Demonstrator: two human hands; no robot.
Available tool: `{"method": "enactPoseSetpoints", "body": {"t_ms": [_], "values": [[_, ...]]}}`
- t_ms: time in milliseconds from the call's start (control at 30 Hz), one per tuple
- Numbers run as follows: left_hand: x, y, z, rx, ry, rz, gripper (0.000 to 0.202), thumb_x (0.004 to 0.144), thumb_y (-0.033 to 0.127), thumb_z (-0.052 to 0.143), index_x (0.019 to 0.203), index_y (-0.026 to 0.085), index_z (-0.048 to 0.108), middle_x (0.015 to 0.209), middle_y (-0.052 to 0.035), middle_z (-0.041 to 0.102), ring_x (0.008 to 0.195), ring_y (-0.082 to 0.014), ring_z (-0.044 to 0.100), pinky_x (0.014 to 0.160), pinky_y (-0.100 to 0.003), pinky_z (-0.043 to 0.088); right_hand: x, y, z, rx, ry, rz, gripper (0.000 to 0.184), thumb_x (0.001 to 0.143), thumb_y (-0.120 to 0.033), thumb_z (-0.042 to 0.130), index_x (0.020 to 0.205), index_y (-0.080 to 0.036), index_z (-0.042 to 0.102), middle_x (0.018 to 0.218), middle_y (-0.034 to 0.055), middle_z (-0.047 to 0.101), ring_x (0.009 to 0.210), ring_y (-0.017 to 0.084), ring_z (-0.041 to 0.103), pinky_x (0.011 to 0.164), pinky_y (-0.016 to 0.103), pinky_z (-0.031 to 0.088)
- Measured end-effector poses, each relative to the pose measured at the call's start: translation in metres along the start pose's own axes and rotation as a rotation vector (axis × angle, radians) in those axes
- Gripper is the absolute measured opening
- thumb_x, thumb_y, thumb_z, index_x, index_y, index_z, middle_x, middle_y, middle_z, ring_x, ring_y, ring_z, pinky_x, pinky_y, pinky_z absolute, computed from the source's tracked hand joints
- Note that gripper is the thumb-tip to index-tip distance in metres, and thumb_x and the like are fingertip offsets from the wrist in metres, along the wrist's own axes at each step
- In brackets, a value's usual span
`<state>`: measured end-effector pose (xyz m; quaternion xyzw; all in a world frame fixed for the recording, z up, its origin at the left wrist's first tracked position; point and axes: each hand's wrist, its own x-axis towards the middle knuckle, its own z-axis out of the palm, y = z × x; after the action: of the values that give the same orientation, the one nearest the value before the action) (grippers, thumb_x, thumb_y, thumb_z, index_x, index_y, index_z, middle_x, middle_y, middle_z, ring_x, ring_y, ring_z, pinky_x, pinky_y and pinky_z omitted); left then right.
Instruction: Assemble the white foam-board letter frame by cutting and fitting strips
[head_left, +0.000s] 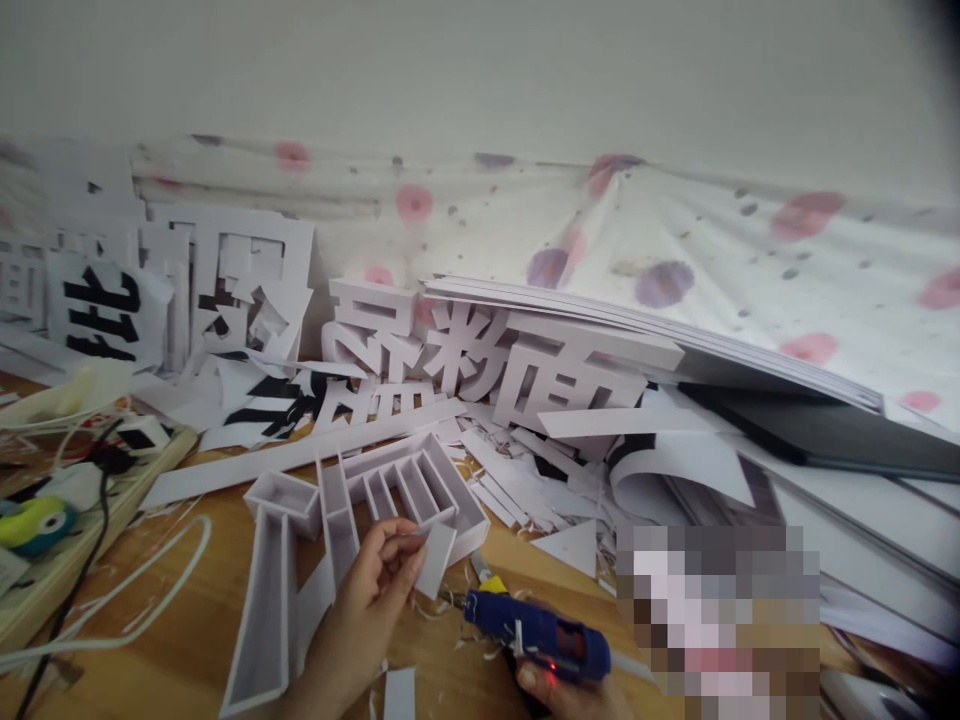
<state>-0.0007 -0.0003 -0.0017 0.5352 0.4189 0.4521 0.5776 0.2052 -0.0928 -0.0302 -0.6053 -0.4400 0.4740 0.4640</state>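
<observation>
Between the thumb and fingers of my left hand [382,580] is a small white foam board piece [436,560]. It is held up in front of a hollow white foam board character [330,510], whose walls stand upright on the wooden table. My right hand [562,690] grips a blue glue gun [536,635] with a lit red light. The gun's nozzle points left, close to the lower edge of the foam board piece; whether they touch I cannot tell. A yellow-and-grey tool [487,575], partly hidden, lies behind the gun. Another small white strip [400,694] lies by my left wrist.
Finished white characters [555,375] stand at the back among paper scraps. Stacked white sheets [652,340] lean over them. At left are a wooden tray [142,500], a black cable [90,560] and a white cord [165,610]. A blurred-out patch covers the lower right.
</observation>
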Motion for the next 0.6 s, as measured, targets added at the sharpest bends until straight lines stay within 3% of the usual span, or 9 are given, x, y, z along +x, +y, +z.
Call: {"method": "enactPoseSetpoints", "body": {"t_ms": [267, 467, 600], "values": [[-0.001, -0.001, -0.001, 0.054, -0.013, 0.014, 0.025, 0.084, 0.041, 0.057, 0.1, 0.024, 0.049, 0.102, -0.0052, 0.067, 0.086, -0.0184, 0.061, 0.066, -0.027, 0.043, -0.001, -0.005, 0.0, -0.004, -0.028, 0.001, 0.078, 0.048, -0.079, 0.065, 0.099, -0.021, 0.07, 0.085, 0.0079, 0.067, 0.1, 0.032, 0.057, 0.094, 0.045, 0.04], [-0.002, 0.001, -0.001, 0.042, -0.008, 0.01, 0.026, 0.083, 0.041, 0.058, 0.101, 0.023, 0.051, 0.101, -0.0062, 0.067, 0.086, -0.0201, 0.062, 0.065, -0.027, 0.044, -0.003, -0.014, -0.001, -0.023, -0.062, -0.018, 0.068, 0.051, -0.077, 0.065, 0.088, -0.02, 0.07, 0.081, 0.007, 0.065, 0.089, 0.029, 0.059, 0.088, 0.044, 0.043], [-0.002, -0.001, -0.002, 0.038, -0.017, 0.01, 0.026, 0.083, 0.041, 0.058, 0.101, 0.023, 0.052, 0.1, -0.0057, 0.067, 0.082, -0.0183, 0.062, 0.064, -0.025, 0.044, -0.003, -0.01, 0.0, 0.002, -0.015, -0.028, 0.07, 0.049, -0.075, 0.068, 0.094, -0.021, 0.07, 0.083, 0.0073, 0.066, 0.087, 0.029, 0.06, 0.085, 0.042, 0.046]]}}
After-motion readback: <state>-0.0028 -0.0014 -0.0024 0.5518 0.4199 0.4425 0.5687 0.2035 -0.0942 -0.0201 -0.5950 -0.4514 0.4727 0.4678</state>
